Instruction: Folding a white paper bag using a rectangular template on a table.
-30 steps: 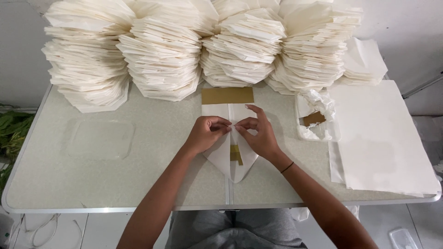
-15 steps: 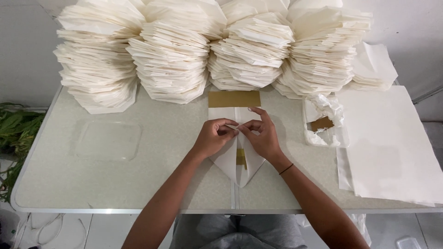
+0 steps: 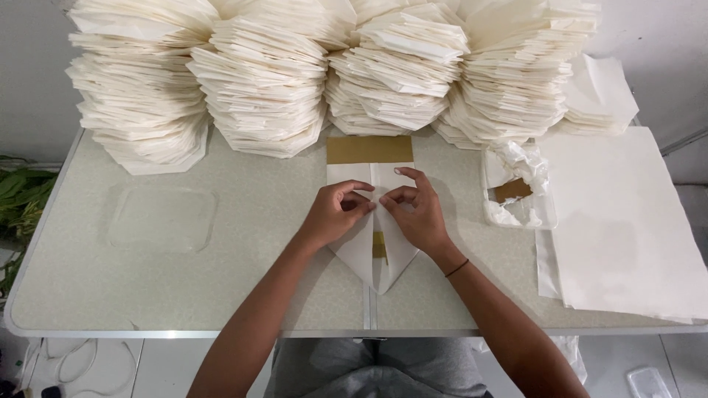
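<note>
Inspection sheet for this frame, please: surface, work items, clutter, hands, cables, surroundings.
Surface: pale speckled table with a seam running down its middle.
Job's things: white folded paper with a tan band at its top, folded to a point toward the person; stack of flat white sheets on the right.
Clutter: piles of folded white paper along the back edge; clear plastic lid at left; clear tray with crumpled plastic and a brown scrap.
Grippers: left hand and right hand pinch the folded paper at its centre line.
Cables: white cord on the floor, lower left.
Surroundings: green leaves at left; pale wall behind.
</note>
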